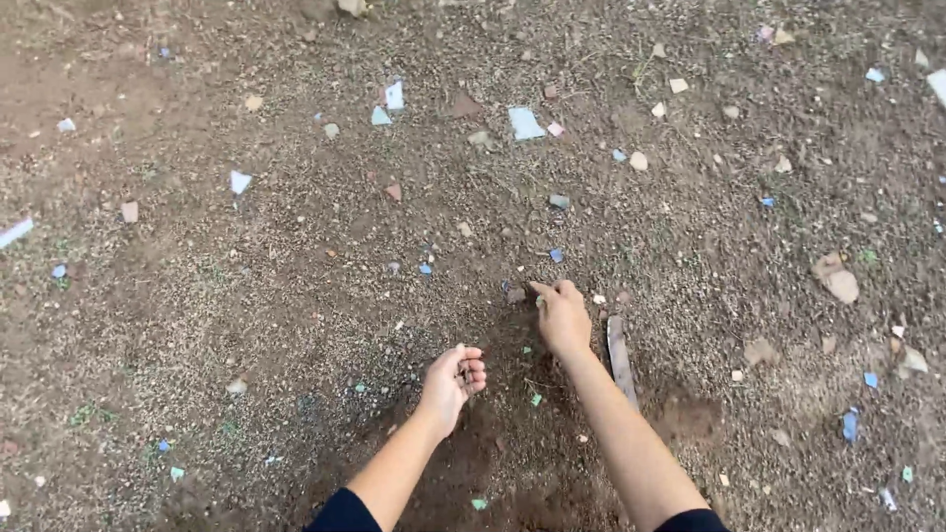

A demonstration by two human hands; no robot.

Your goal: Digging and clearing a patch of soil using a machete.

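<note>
My left hand (452, 380) hovers low over bare brown soil, its fingers curled inward; whether anything lies inside them is hidden. My right hand (561, 315) reaches further out, fingers bent down and touching the dirt near a small dark fragment (514, 294). A flat greyish stick or strip (620, 357) lies on the ground just right of my right wrist. Darker, loosened earth (493, 443) spreads beneath and between my forearms.
The ground is gritty dirt scattered with several pale blue and white shards (524, 123), tan stones (838, 279) and small pebbles. A white strip (15, 232) lies at the left edge. A shallow dark hollow (690, 416) sits right of my right forearm.
</note>
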